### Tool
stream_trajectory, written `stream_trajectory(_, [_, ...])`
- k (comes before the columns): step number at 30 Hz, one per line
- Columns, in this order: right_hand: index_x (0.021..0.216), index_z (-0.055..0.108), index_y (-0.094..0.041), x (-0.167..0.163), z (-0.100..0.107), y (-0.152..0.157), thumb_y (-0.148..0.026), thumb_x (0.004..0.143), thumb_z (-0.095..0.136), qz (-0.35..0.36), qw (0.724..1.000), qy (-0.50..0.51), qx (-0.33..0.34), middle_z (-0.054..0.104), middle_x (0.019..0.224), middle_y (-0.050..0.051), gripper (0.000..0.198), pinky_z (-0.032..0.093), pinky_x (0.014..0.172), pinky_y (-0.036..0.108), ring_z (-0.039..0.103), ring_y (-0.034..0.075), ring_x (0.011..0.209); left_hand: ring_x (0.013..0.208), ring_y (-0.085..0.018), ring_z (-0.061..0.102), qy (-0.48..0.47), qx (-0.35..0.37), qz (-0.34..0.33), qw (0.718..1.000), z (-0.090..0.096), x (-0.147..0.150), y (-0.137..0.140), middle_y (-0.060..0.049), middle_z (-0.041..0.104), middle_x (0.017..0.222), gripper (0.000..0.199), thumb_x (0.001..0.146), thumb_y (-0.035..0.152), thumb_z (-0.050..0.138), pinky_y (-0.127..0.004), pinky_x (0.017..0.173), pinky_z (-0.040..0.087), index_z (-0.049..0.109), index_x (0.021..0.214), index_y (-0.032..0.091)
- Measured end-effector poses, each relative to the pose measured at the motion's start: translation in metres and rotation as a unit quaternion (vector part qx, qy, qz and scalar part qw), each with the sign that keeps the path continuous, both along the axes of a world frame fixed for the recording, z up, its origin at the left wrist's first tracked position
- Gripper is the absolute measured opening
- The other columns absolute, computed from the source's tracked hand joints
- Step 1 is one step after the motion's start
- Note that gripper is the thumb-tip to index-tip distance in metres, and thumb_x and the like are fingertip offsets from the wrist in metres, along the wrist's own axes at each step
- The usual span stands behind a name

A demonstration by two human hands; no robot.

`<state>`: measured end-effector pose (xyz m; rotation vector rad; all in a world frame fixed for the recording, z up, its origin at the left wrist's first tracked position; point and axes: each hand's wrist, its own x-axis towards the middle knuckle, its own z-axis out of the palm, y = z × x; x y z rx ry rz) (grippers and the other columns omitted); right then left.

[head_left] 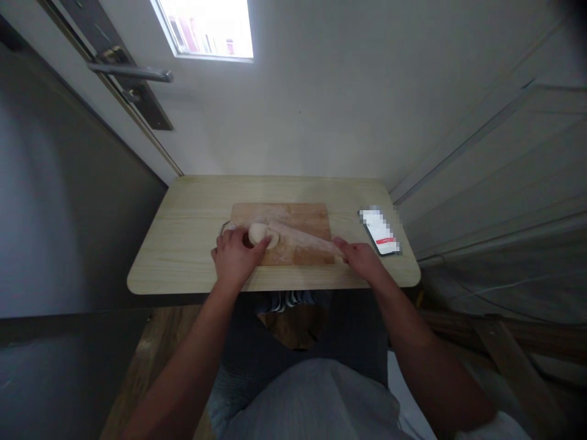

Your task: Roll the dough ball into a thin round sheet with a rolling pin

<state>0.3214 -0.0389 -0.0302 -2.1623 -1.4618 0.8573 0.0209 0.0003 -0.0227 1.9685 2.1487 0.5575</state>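
My left hand (235, 256) is curled at the left of a wooden cutting board (307, 212), thumb and fingers pinching the edge of a small pale dough round (258, 233). Partly beneath that round, another pale disc-like edge shows beside my thumb. My right hand (362, 260) is closed around the near right end of a floured rolling pin (305, 238). The pin lies slantwise over the board, its far end close to the dough. White flour is smeared across the board's surface. Behind my left fingers, a clear rounded rim (226, 227) is mostly hidden.
The board lies on a light wooden table (183, 244) with rounded front corners. To the right rests a phone (380, 231) with a lit, blurred screen. Beyond the table's back edge stands a white door (321, 110) with a metal handle (132, 72) and a small window.
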Motion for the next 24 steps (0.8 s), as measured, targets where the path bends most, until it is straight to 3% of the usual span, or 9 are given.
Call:
stream_trajectory(4, [0.049,0.056,-0.021,0.006,0.004,-0.012,-0.087,0.080,0.040,-0.025,0.999,0.027,0.016,0.055,0.048,0.003,0.075,0.037,0.055,0.029,0.053,0.017,0.053,0.103,-0.028,0.066,-0.120,-0.009,-0.036,0.992,-0.002,0.014,0.007,-0.007,0.073,0.108,0.052,0.083,0.048,0.066,-0.043,0.089,0.051,0.059,0.130,0.027])
stream_trajectory(8, [0.050,0.057,-0.021,0.012,0.008,-0.025,-0.084,0.081,0.044,-0.050,0.998,0.033,0.026,0.055,0.050,0.002,0.071,0.037,0.057,0.029,0.053,0.017,0.055,0.086,-0.021,0.070,-0.277,-0.090,-0.130,0.948,-0.006,0.023,0.026,-0.006,0.076,0.102,0.052,0.084,0.039,0.062,-0.034,0.079,0.055,0.058,0.133,0.022])
stream_trajectory(11, [0.051,0.056,-0.021,0.016,0.008,-0.031,-0.082,0.083,0.043,-0.053,0.998,0.028,0.035,0.056,0.052,0.002,0.070,0.035,0.058,0.030,0.053,0.017,0.056,0.088,-0.021,0.070,-0.283,-0.154,-0.204,0.924,-0.006,0.024,0.041,-0.007,0.076,0.106,0.053,0.083,0.037,0.063,-0.034,0.078,0.055,0.062,0.132,0.020])
stream_trajectory(13, [0.052,0.056,-0.021,0.018,0.005,-0.035,-0.081,0.084,0.042,-0.047,0.998,0.016,0.042,0.056,0.053,0.002,0.070,0.034,0.057,0.030,0.053,0.017,0.057,0.090,-0.022,0.070,-0.229,-0.165,-0.230,0.931,-0.004,0.021,0.047,-0.007,0.076,0.106,0.052,0.081,0.039,0.064,-0.035,0.080,0.055,0.065,0.131,0.021])
stream_trajectory(18, [0.054,0.052,-0.022,0.016,-0.005,-0.043,-0.082,0.085,0.042,-0.032,0.998,-0.012,0.061,0.052,0.053,0.000,0.068,0.029,0.055,0.029,0.049,0.016,0.056,0.105,-0.026,0.068,-0.110,-0.089,-0.210,0.967,0.003,0.007,0.049,-0.007,0.073,0.117,0.041,0.082,0.043,0.064,-0.040,0.095,0.052,0.073,0.118,0.025])
stream_trajectory(24, [0.056,0.051,-0.022,0.011,-0.011,-0.043,-0.081,0.084,0.044,-0.027,0.996,-0.034,0.076,0.051,0.054,-0.001,0.066,0.028,0.057,0.028,0.049,0.015,0.056,0.121,-0.023,0.060,-0.211,0.033,-0.225,0.951,0.004,0.020,0.035,-0.008,0.067,0.128,0.038,0.089,0.029,0.052,-0.039,0.110,0.045,0.067,0.123,0.019])
